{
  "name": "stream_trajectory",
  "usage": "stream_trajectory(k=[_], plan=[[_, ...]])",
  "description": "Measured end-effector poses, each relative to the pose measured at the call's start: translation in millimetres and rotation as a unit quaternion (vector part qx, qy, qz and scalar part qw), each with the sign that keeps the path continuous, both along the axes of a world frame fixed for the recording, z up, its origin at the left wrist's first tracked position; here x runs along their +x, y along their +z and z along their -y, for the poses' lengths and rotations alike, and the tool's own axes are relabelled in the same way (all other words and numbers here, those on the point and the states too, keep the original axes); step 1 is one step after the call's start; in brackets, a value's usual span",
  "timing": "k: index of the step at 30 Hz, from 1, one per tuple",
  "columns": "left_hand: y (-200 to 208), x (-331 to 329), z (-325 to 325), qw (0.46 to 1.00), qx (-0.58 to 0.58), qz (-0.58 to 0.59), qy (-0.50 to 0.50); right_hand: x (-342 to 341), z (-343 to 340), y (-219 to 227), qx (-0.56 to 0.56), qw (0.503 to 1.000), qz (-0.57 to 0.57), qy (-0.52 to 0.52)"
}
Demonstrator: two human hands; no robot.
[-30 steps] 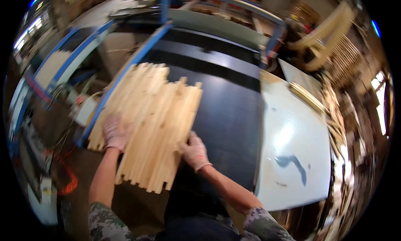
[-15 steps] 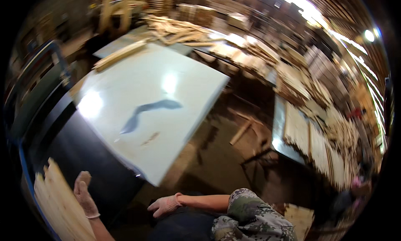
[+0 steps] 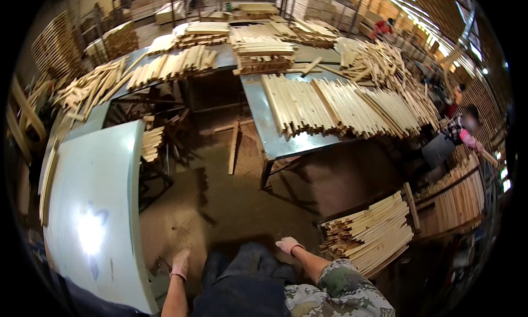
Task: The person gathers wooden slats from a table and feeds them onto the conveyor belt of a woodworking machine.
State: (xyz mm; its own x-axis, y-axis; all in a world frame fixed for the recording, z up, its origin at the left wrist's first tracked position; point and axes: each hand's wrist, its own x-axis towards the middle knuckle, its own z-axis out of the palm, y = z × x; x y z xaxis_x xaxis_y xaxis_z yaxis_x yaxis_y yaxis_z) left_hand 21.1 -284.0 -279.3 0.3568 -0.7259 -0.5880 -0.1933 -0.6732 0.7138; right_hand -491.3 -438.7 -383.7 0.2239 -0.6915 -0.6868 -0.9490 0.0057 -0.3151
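Our right hand (image 3: 289, 245), loosely open and empty, is nearer the strips (image 3: 374, 234); they lie apart to its right, long axis from near left to far right. Our left hand (image 3: 180, 263) hangs right of the pale table (image 3: 104, 179), seemingly empty; its finger spread we cannot tell.

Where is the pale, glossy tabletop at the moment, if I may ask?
In the head view, the pale, glossy tabletop is on the left side, just left of the left hand.
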Motion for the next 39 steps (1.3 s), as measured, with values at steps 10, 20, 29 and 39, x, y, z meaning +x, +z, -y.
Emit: stream_trajectory(k=[10, 20, 29, 39], plan=[[-47, 10, -22, 0.94, 0.325, -0.094, 0.042, -28, -82, -15, 0.053, 0.997, -0.05, 0.015], [-132, 118, 252, 0.945, 0.215, -0.207, 0.131, 24, 115, 25, -0.081, 0.993, -0.084, -0.017], [-67, 78, 502, 0.971, 0.145, -0.186, 0.039, 26, 313, 51, -0.037, 0.891, 0.112, -0.438], [-40, -24, 605, 0.948, 0.292, -0.078, -0.097, -86, 508, 36, -0.277, 0.751, 0.109, -0.59]])
